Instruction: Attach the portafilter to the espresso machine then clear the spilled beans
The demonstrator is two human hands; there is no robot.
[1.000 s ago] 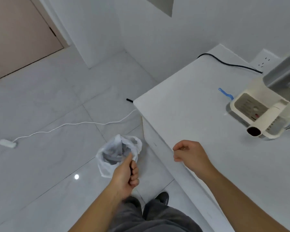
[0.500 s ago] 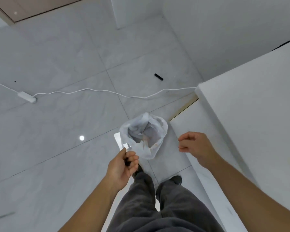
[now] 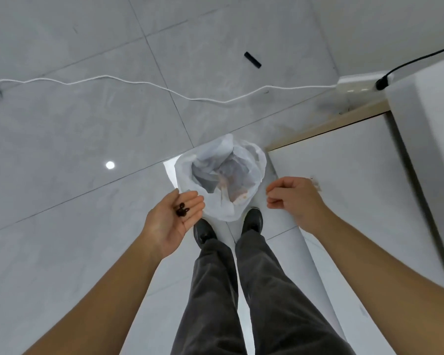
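My left hand point(image 3: 173, 221) is palm up, fingers spread, with a few dark coffee beans point(image 3: 182, 210) lying on the palm. It hovers just left of a bin lined with a white plastic bag point(image 3: 185, 172) that stands on the floor in front of my feet. Crumpled waste lies inside the bag. My right hand point(image 3: 295, 201) is loosely curled at the bag's right side, and nothing shows in it. The espresso machine and portafilter are out of view.
A white cabinet side point(image 3: 349, 190) and the counter edge point(image 3: 431, 119) rise on the right. A white cable point(image 3: 139, 83) runs across the grey tile floor to a power strip point(image 3: 359, 82). A small black object point(image 3: 252, 60) lies on the floor beyond.
My view has tipped from the counter down to the floor and bin. My left hand, earlier closed, has turned palm up and opened, showing the beans. My right hand has left the counter.
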